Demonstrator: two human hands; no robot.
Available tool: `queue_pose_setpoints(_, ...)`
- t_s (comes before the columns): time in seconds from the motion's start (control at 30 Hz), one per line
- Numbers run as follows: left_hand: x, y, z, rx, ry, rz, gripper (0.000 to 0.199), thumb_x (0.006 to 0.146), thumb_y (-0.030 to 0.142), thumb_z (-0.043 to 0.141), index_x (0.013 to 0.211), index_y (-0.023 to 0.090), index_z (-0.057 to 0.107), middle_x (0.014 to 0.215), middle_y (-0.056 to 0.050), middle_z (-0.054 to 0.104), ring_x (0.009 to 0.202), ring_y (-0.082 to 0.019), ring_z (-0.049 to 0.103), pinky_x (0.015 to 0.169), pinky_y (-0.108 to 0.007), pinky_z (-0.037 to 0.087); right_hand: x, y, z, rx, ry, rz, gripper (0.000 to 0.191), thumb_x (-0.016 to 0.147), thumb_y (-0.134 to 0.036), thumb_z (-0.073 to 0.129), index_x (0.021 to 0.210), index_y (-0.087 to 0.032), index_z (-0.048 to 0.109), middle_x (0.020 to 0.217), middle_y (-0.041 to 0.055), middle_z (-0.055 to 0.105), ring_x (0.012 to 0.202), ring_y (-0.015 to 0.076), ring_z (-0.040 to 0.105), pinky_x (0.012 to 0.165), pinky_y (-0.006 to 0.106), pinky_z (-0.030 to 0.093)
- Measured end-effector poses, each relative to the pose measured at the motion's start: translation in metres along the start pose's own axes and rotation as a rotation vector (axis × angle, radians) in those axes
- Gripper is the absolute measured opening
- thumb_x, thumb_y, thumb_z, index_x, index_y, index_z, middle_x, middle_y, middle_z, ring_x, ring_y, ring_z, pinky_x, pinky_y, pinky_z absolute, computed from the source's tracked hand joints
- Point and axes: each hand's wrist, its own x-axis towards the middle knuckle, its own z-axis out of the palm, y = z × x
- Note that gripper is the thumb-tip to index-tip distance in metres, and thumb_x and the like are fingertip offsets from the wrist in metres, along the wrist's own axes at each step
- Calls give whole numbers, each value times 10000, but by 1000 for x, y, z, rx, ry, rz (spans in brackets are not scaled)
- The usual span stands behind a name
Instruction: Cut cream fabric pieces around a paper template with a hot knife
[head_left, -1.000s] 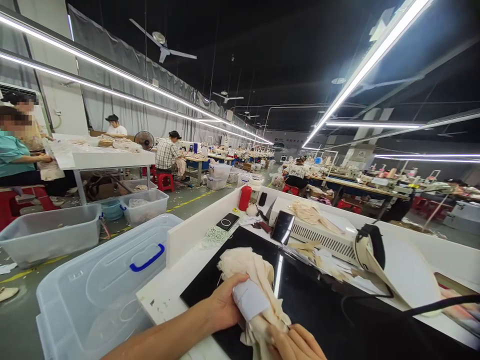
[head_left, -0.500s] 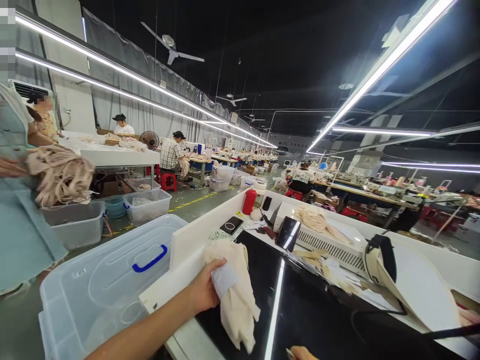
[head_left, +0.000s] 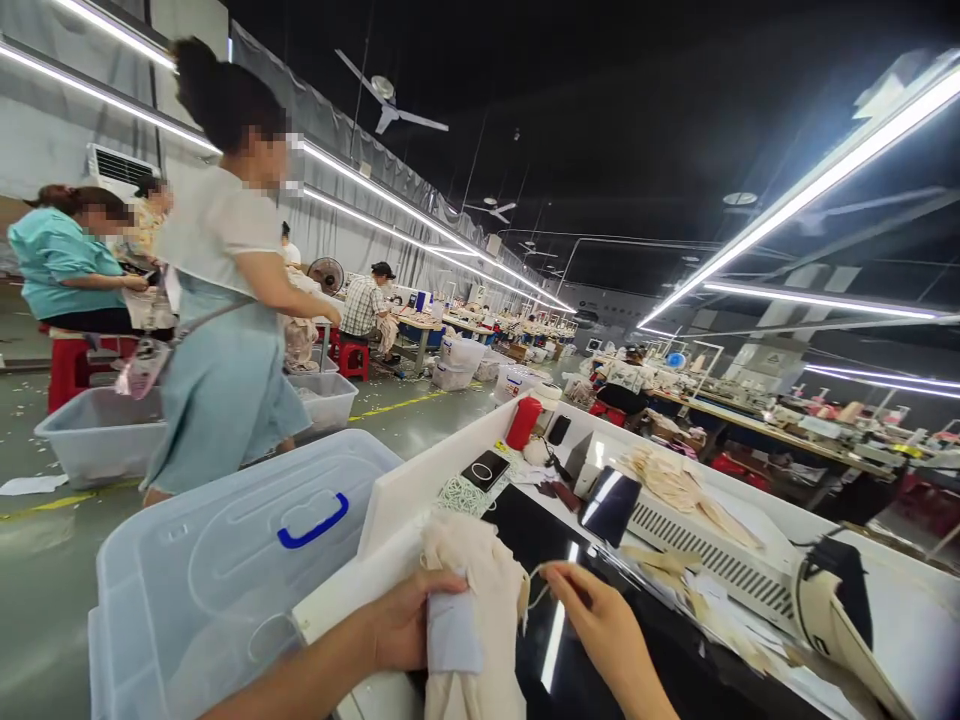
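Observation:
A bundle of cream fabric pieces (head_left: 487,560) hangs from my left hand (head_left: 412,620), which is closed around its left side. A pale bluish-white patch, paper or cloth, (head_left: 454,632) lies flat against the bundle beside my thumb. My right hand (head_left: 600,615) is at the bundle's right side, thumb and forefinger pinching a thin cream cord (head_left: 537,585). The cord curves back to the bundle's edge; whether it is tied around the fabric, I cannot tell. Both hands are over the near left part of a glossy black work surface (head_left: 660,640).
Left of the table stands a lidded clear bin (head_left: 217,560) with a blue handle. Light-green string (head_left: 469,494), a phone-like black device (head_left: 485,470) and a red cylinder (head_left: 523,424) lie farther back. Fabric scraps (head_left: 705,600) line the right. A person (head_left: 225,330) walks past.
My right hand has risen from the bottom edge to the bundle and now pinches the cord. The view has turned left. A person in a pale-blue skirt has moved rightward behind the bin.

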Motion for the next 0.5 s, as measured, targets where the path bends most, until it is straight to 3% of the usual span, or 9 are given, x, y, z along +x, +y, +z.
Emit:
queue_pose_setpoints(0.13,0,-2,1,27,-42,26,307,808,281,747,1048,91,721,992,-162,751,1143,-312,673,1077,-379,448,51,-11,34,90,8,11,646,776,-704,636,1143,-179,721,838,61,733,653,230,663,523,314,560)
queue_pose_setpoints(0.23,5,-5,1,15,5,-8,315,760,247,756,1036,99,721,992,-148,750,1111,-298,677,1071,-382,455,54,-14,44,130,70,35,789,733,-743,669,1276,-172,623,931,78,735,743,251,681,571,337,589)
queue_pose_setpoints(0.3,9,-6,0,-2,58,-38,352,720,221,769,1046,98,716,992,-137,748,1073,-288,684,1069,-392,465,39,-14,39,144,130,60,744,753,-781,643,1200,-187,626,896,65,714,762,248,674,600,330,589)
queue_pose_setpoints(0.4,11,-8,2,-17,83,-27,342,702,209,790,1019,110,710,984,-128,747,1063,-287,687,1065,-402,476,4,-14,22,123,188,101,585,818,-796,603,869,-215,638,662,3,597,627,196,582,566,279,527)
queue_pose_setpoints(0.5,11,-8,5,-10,41,18,312,707,219,809,986,121,708,987,-129,748,1067,-294,690,1056,-408,483,-33,-16,13,46,121,96,569,851,-771,623,715,-218,620,545,-25,496,531,157,480,521,252,439)
